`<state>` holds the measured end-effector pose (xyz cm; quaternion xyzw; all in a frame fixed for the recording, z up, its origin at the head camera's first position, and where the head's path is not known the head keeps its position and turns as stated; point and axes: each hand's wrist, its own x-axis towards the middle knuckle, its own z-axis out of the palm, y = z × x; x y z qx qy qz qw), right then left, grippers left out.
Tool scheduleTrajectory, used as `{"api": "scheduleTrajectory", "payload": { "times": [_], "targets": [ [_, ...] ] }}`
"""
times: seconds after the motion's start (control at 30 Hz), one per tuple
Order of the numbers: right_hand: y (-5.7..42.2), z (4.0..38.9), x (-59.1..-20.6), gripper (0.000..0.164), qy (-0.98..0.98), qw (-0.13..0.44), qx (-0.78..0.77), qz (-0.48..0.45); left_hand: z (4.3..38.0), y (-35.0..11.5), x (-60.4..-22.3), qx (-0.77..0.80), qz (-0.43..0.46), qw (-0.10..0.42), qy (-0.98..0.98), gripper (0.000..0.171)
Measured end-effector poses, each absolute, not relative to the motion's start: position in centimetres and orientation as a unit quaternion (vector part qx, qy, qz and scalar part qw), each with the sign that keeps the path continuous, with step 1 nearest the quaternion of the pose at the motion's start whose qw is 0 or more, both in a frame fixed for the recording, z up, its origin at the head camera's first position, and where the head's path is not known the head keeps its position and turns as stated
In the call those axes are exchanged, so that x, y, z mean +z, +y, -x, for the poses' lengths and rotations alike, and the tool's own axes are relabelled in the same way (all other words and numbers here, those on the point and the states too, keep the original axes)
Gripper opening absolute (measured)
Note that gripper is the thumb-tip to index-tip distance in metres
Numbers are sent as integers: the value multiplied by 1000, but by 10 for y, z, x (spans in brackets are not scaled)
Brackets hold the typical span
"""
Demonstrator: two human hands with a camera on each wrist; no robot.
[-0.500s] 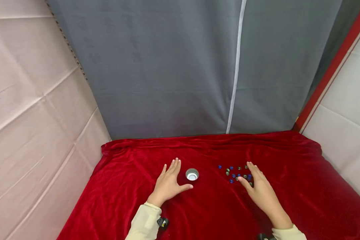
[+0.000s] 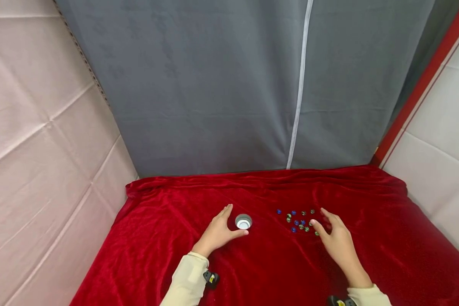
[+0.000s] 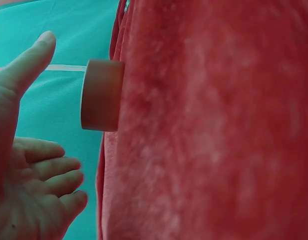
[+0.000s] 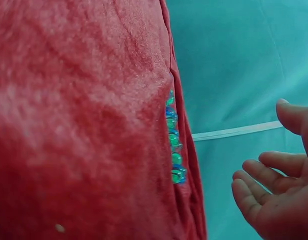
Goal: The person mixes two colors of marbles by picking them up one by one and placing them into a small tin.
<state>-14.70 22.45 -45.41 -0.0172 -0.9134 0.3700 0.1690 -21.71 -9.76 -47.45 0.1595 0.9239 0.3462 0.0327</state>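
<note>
Looks early: nothing held, all handling left. Left hand (image 2: 218, 231) open-fingered, just beside cup (image 2: 243, 222); right hand (image 2: 338, 241), fingers loose, near marbles (image 2: 296, 222). Cup, marbles sit apart on cloth (image 2: 275, 267).

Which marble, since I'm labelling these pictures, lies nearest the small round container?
The blue marble at the far left of the group in the head view; the other marbles all lie farther right, away from the container.
</note>
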Motion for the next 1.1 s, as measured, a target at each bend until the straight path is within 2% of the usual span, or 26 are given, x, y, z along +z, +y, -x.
{"api": "scheduleTrajectory", "payload": {
  "times": [0.17,0.4,0.6,0.87,1.1],
  "targets": [
    [230,148,-460,54,-899,151,408,51,221,-95,-479,385,-144,49,910,98],
    [237,151,-467,52,-893,150,416,88,227,-91,-480,412,-149,45,898,99],
    [241,150,-472,51,-894,114,419,111,228,-87,-486,427,-147,58,890,96],
    [245,155,-479,47,-893,94,419,134,230,-83,-492,446,-153,67,879,94],
    [247,156,-486,47,-896,48,419,141,231,-81,-501,453,-160,66,875,92]
  ]
}}
